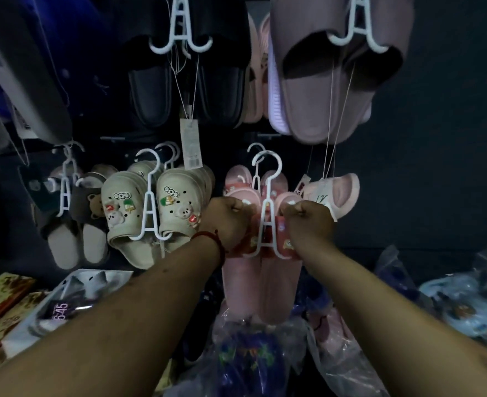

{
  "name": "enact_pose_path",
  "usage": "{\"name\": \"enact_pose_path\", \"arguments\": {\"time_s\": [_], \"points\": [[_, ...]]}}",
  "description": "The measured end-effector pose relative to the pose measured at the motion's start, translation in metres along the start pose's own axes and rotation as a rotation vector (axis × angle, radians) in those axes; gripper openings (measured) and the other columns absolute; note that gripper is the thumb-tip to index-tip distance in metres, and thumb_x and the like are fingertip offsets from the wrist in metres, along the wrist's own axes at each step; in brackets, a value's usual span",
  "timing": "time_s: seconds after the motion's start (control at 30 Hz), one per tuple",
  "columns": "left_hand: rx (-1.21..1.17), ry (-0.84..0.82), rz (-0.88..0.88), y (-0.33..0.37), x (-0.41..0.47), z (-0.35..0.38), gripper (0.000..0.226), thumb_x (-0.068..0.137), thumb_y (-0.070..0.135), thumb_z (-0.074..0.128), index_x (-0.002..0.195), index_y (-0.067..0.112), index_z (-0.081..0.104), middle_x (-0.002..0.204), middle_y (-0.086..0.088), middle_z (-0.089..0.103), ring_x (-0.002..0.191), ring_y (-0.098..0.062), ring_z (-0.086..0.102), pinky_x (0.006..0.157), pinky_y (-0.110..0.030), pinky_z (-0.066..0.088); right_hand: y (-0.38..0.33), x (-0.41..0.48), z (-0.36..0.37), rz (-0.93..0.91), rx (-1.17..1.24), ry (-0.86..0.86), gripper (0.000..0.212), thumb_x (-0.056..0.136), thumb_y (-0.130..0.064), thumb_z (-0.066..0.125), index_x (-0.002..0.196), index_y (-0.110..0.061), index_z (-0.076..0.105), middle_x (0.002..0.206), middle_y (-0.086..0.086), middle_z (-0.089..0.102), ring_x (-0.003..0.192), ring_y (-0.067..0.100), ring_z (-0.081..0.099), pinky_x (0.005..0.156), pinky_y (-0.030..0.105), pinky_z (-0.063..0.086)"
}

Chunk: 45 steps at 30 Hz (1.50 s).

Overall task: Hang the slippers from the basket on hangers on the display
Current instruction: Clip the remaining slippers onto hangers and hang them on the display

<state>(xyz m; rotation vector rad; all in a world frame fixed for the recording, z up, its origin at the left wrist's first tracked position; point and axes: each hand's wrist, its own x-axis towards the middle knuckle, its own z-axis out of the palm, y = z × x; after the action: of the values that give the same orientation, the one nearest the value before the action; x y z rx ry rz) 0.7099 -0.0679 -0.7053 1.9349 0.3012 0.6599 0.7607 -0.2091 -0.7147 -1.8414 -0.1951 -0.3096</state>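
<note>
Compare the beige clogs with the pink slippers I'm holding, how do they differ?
The beige clogs carry bear charms and holes; the pink slippers have a red printed strap. The beige clogs hang untouched; the pink slippers are gripped by the left hand and right hand. Both sit as pairs on white hangers.

Both hands grip a pair of pink slippers (246,285) on a white hanger (266,203), the left hand (228,222) and the right hand (308,224) on either side of it. Beige clogs (176,207) hang just to the left, and mauve slides (322,96) hang above.
</note>
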Motion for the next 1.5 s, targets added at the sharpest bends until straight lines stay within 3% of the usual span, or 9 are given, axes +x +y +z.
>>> {"name": "enact_pose_path", "arguments": {"time_s": [0.17, 0.4, 0.6, 0.77, 0.9, 1.0, 1.13, 1.27, 1.5], "points": [[0.059, -0.001, -0.003, -0.010, 0.022, 0.002, 0.036, 0.093, 0.024, 0.068, 0.073, -0.006, 0.069, 0.079, -0.026, 0.071, 0.070, -0.025, 0.061, 0.071, -0.039, 0.059, 0.001, 0.020, 0.010, 0.038, -0.013, -0.054, 0.030, 0.093, -0.019, 0.057, 0.067, -0.005, 0.063, 0.066, 0.014, 0.067, 0.061, 0.028, 0.068, 0.065, 0.041, 0.057], [0.182, -0.090, -0.067, -0.021, 0.074, 0.013, 0.020, 0.093, 0.027, 0.067, 0.078, 0.015, 0.064, 0.079, -0.009, 0.067, 0.075, -0.025, 0.065, 0.072, -0.030, 0.056, 0.017, 0.067, 0.039, 0.114, 0.001, -0.066, 0.025, 0.092, -0.025, 0.062, 0.104, -0.004, 0.069, 0.091, 0.012, 0.072, 0.076, 0.026, 0.070, 0.070, 0.035, 0.061], [0.203, -0.056, -0.090, -0.034, 0.130, 0.027, 0.031, 0.093, 0.028, 0.069, 0.067, 0.019, 0.056, 0.069, -0.003, 0.060, 0.069, -0.020, 0.058, 0.074, -0.030, 0.050, 0.027, 0.128, 0.069, 0.126, -0.005, -0.051, 0.033, 0.089, -0.031, 0.069, 0.107, -0.003, 0.068, 0.108, 0.019, 0.071, 0.095, 0.034, 0.069, 0.085, 0.041, 0.059], [0.184, 0.034, -0.046, -0.060, 0.163, 0.047, 0.032, 0.090, 0.036, 0.072, 0.080, 0.005, 0.071, 0.109, -0.020, 0.073, 0.107, -0.032, 0.067, 0.094, -0.038, 0.053, 0.038, 0.162, 0.090, 0.089, -0.062, 0.017, 0.039, 0.091, -0.030, 0.070, 0.119, -0.003, 0.067, 0.125, 0.016, 0.066, 0.113, 0.033, 0.064, 0.097, 0.037, 0.053], [0.279, 0.076, -0.012, -0.064, 0.170, 0.057, 0.036, 0.092, 0.040, 0.069, 0.082, 0.006, 0.067, 0.091, -0.012, 0.070, 0.092, -0.026, 0.065, 0.076, -0.029, 0.047, 0.043, 0.173, 0.096, 0.034, -0.194, 0.067, 0.040, 0.094, -0.035, 0.065, 0.119, -0.005, 0.069, 0.124, 0.014, 0.068, 0.114, 0.030, 0.064, 0.095, 0.031, 0.052], [0.271, 0.085, 0.011, -0.064, 0.163, 0.059, 0.035, 0.094, 0.035, 0.067, 0.079, 0.003, 0.061, 0.089, -0.019, 0.069, 0.090, -0.031, 0.066, 0.077, -0.034, 0.052, 0.041, 0.165, 0.088, 0.000, -0.229, 0.073, 0.038, 0.096, -0.033, 0.060, 0.120, -0.003, 0.068, 0.123, 0.016, 0.068, 0.113, 0.032, 0.064, 0.091, 0.030, 0.049], [0.299, -0.046, 0.055, -0.058, 0.134, 0.040, 0.010, 0.091, 0.017, 0.068, 0.093, 0.011, 0.060, 0.102, -0.010, 0.067, 0.101, -0.025, 0.064, 0.073, -0.021, 0.044, 0.035, 0.137, 0.070, -0.085, -0.219, 0.001, 0.027, 0.092, -0.021, 0.064, 0.116, -0.008, 0.067, 0.123, 0.013, 0.067, 0.115, 0.031, 0.061, 0.091, 0.027, 0.046], [0.508, -0.164, 0.165, -0.044, 0.086, -0.002, 0.047, 0.080, 0.023, 0.080, 0.120, 0.008, 0.061, 0.121, -0.011, 0.065, 0.112, -0.028, 0.061, 0.084, -0.023, 0.040, 0.018, 0.087, 0.049, -0.165, -0.237, -0.151, 0.041, 0.091, -0.015, 0.068, 0.129, -0.006, 0.055, 0.123, 0.010, 0.064, 0.115, 0.028, 0.059, 0.079, 0.021, 0.038], [0.665, -0.119, 0.182, -0.026, -0.020, -0.089, 0.048, 0.082, 0.027, 0.077, 0.125, 0.016, 0.058, 0.125, -0.009, 0.065, 0.115, -0.031, 0.061, 0.096, -0.037, 0.049, -0.032, -0.029, 0.037, -0.309, -0.466, -0.387, 0.051, 0.089, -0.022, 0.068, 0.135, -0.013, 0.048, 0.128, 0.010, 0.062, 0.116, 0.029, 0.058, 0.084, 0.026, 0.042]]}}
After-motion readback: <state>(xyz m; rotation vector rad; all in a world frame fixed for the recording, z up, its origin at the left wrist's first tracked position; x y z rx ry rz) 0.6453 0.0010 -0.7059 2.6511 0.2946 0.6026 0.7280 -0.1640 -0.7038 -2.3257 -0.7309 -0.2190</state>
